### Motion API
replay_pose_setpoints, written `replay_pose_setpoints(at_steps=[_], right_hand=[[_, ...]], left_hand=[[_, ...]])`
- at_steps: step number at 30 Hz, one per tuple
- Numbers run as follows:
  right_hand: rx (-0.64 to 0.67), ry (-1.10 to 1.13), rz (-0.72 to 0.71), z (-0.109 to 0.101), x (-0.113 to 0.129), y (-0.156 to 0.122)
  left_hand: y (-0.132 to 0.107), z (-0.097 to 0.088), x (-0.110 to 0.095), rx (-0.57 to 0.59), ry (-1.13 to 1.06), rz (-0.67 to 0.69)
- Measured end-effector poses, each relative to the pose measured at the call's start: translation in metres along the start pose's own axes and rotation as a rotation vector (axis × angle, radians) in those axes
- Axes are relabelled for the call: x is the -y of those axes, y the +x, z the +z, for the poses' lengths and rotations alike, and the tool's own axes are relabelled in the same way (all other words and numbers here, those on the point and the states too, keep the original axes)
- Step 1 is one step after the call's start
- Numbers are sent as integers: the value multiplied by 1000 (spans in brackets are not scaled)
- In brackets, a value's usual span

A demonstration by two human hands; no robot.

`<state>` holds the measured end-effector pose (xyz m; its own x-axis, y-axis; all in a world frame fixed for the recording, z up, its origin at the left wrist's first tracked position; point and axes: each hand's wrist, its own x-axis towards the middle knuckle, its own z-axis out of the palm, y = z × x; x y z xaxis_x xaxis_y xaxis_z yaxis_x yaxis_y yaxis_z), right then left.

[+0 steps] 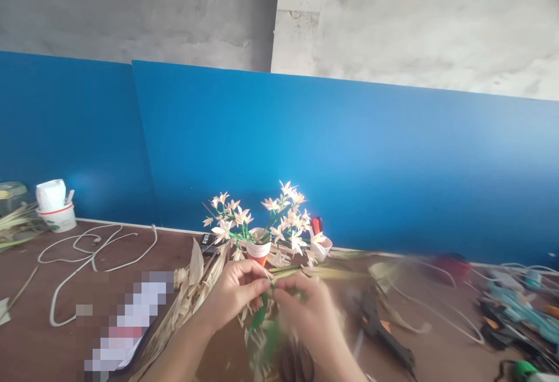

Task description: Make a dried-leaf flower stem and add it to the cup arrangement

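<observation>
My left hand (239,293) pinches a thin green stem-like piece between thumb and fingertips. Close against it, my right hand (308,306) is closed on the same piece, somewhat smeared by motion. A green strip (259,314) hangs beneath the fingers, its lower part blurred. Just beyond my hands stands a paper cup (259,249) holding pale, star-shaped flowers (290,220) on green stems. Dry husk leaves (205,280) lie to the left of my left hand. Under my right wrist, the dark handles of scissors (297,363) show in part.
A black glue gun (386,335) lies right of my right hand. White cables (94,254) loop across the table (179,239) at left, near a white tub (58,217). Teal and black tools (519,312) crowd the far right. A blue panel (349,155) borders the back.
</observation>
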<state>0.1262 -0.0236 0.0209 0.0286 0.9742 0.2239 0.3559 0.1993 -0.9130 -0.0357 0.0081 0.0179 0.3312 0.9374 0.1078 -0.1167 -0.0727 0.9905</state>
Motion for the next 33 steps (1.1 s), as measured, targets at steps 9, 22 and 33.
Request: replay_pose_setpoints(at_steps=[9,22,33], right_hand=[[502,777,279,-3,4,3],[-354,-475,-526,13,0,-4],[-417,-566,-611,12,0,0]], left_hand=[[-2,0,2,112,-126,25],[-6,26,-1,-218,78,-41],[-7,22,-9,-159,86,-152]])
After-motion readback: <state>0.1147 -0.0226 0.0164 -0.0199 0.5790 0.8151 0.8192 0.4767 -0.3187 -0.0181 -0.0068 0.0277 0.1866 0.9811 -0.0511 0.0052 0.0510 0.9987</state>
